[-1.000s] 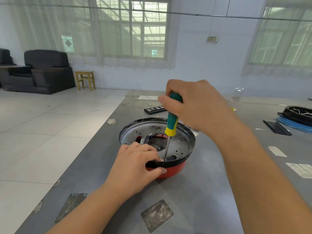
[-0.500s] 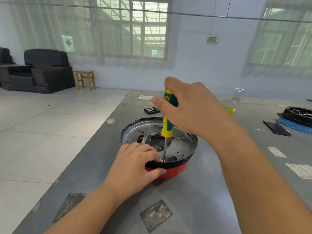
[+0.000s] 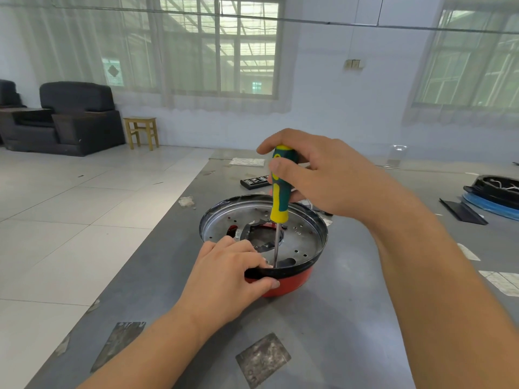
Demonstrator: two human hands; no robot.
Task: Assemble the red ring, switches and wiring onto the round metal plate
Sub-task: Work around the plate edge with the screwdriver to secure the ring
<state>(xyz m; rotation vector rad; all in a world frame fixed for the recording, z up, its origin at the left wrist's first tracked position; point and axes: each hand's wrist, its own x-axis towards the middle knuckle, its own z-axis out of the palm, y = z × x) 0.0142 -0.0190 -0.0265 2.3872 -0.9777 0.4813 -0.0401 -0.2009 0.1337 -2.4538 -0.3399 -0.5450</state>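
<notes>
From the head view, the round metal plate (image 3: 297, 234) sits inside a black rim on the red ring (image 3: 292, 282), near the left edge of the grey table (image 3: 337, 332) and straight ahead of the person. The plate is pierced with small holes and has a ragged opening at its middle, through which a little red shows. The left hand (image 3: 224, 279) grips the near rim, thumb pressed against the red outside and fingers (image 3: 244, 248) curled over the rim onto the plate, covering its near-left part. The right hand (image 3: 331, 178) is clenched round the green-and-yellow handle of a screwdriver (image 3: 279, 197), held almost upright; its thin shaft runs down to the plate just beside the left fingertips, and the tip's seat is too small to make out. The right forearm crosses the right side of the table and hides what lies under it. Behind the plate, partly hidden by the right hand, lies a black bit case (image 3: 254, 181), and further back a pale sheet (image 3: 247, 162). At the far right are a black housing with white wires (image 3: 497, 189) resting on something blue, and a flat black strip (image 3: 462, 211) beside it. Tape patches dot the table. Off to the left, across the tiled floor, stand a dark armchair (image 3: 73, 116) and a wooden stool (image 3: 141, 130) below curtained windows.
</notes>
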